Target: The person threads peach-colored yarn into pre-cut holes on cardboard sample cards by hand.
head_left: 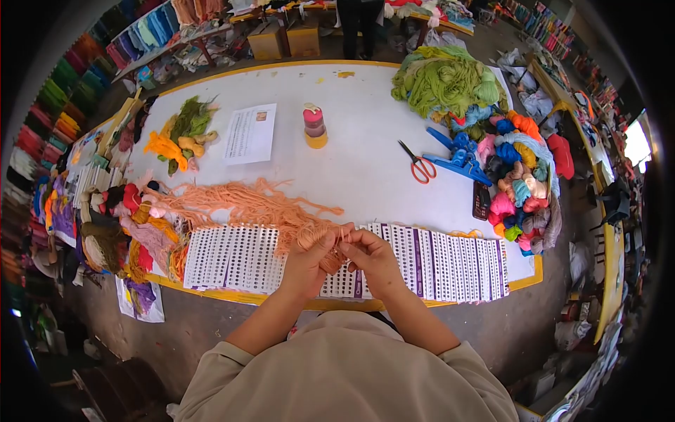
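My left hand (307, 263) is closed around a bundle of peach yarn (314, 236) in front of my body. Close beside it, my right hand (374, 261) pinches strands of the same yarn, its fingertips nearly meeting those of the left. From the bundle, a long loose spread of peach yarn (242, 200) trails across the table to the left. Under both hands lies a row of overlapping white punched cards (235, 259) with dark holes and purple edges, which continues to the right (450, 264).
On the white table (337, 176) are scissors (418, 163), a blue plastic tool (460, 156), a black phone-like device (481, 201), a printed sheet (251, 133) and a stacked thread cone (314, 126). Green yarn (450, 81) and colourful skeins (520, 190) fill the right side. A person (357, 28) stands beyond.
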Motion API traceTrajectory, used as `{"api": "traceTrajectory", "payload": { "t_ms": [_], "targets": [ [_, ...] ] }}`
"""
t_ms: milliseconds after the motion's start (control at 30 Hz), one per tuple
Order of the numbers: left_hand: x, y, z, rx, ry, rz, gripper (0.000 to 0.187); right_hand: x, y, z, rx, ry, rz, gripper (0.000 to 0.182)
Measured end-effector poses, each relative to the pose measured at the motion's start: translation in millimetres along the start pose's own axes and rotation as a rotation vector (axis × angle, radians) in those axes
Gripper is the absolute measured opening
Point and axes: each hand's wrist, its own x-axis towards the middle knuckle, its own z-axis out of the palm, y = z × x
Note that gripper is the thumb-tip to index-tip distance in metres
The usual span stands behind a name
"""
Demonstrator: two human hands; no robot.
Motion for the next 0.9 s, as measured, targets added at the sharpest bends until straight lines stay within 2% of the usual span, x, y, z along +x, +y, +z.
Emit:
{"api": "traceTrajectory", "payload": {
  "t_ms": [467,633,700,833,900],
  "targets": [
    [3,-2,9,-0.011,0.027,-0.052,0.027,-2,-4,-8,0.004,0.006,0.026,0.010],
    [6,-8,8,0.008,-0.009,-0.012,0.029,-2,-4,-11,-0.010,0.003,0.019,0.009],
    [7,-7,10,0.006,-0.014,-0.005,0.030,-3,-9,-11,0.066,0.059,0.083,0.008],
    [9,-9,6,0.015,-0.027,-0.052,0.032,-1,-8,-11,0.076,0.088,0.083,0.009],
    [6,-9,8,0.054,-0.010,-0.096,0.033,1,-10,-8,-0.066,0.073,0.084,0.010]
  ]
}}
